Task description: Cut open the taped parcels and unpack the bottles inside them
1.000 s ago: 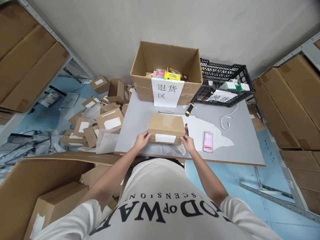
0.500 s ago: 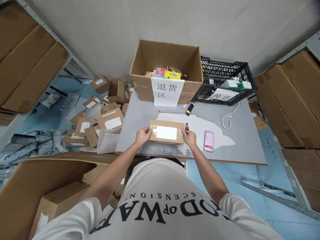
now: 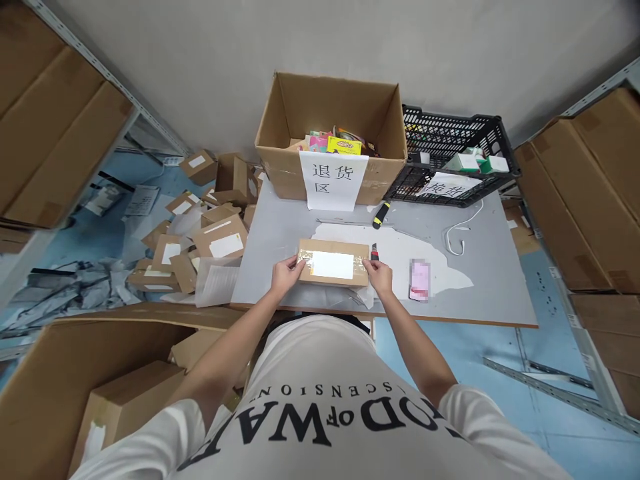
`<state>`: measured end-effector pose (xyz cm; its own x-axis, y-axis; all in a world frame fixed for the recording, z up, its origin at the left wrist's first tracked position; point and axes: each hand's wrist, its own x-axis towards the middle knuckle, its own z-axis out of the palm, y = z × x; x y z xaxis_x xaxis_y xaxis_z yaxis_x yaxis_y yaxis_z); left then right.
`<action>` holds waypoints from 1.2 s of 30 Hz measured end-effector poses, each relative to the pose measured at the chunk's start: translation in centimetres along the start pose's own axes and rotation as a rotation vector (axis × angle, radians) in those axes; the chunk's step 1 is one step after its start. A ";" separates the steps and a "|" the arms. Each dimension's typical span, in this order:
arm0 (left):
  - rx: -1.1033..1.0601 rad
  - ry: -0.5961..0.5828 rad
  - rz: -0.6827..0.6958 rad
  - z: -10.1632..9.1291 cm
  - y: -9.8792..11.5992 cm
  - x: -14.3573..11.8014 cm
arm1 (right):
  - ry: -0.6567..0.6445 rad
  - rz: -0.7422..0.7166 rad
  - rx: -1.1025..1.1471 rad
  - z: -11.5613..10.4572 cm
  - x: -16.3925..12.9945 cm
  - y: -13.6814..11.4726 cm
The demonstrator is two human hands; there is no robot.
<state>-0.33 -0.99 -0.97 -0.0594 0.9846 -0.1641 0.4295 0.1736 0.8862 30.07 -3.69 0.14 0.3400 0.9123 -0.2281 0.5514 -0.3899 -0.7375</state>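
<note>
— Where was the parcel [image 3: 333, 262]?

— Flat on the grey worktop [image 3: 280, 233], label up, near the front edge. The left hand [image 3: 286, 275] gripped its left end, the right hand [image 3: 379, 275] its right end.

— Opened yet?

— No. Clear tape sealed the top, and the utility knife [image 3: 381, 215] lay apart, just before the big carton [image 3: 333, 133] of returned goods.

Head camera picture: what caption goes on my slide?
Both hands, left and right, hold a labelled cardboard parcel on the grey table.
</note>
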 end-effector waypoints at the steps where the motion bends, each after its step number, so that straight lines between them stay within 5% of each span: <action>1: 0.010 -0.001 0.005 0.0 0.1 0.0 | 0.003 -0.011 -0.015 0.0 0.1 -0.1; 12: 0.076 -0.031 0.027 -0.1 1.9 2.9 | -0.002 -0.067 -0.096 0.1 2.4 -1.8; 18: 0.086 -0.007 0.033 0.2 1.9 2.8 | -0.005 0.002 0.058 0.5 3.0 1.6; 22: 0.162 0.011 0.043 0.3 2.4 2.3 | 0.015 0.072 -0.203 0.8 3.2 4.4; 29: 0.284 0.004 -0.006 0.6 3.3 1.4 | -0.146 0.236 -0.455 2.1 4.1 6.1; 36: 0.542 -0.051 0.257 1.6 4.0 -0.4 | -0.124 0.180 -0.287 1.9 4.3 6.1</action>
<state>2.82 -0.73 1.94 0.1452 0.9894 -0.0065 0.8233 -0.1172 0.5553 33.44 -1.94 -6.54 0.3661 0.8270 -0.4268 0.6884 -0.5492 -0.4738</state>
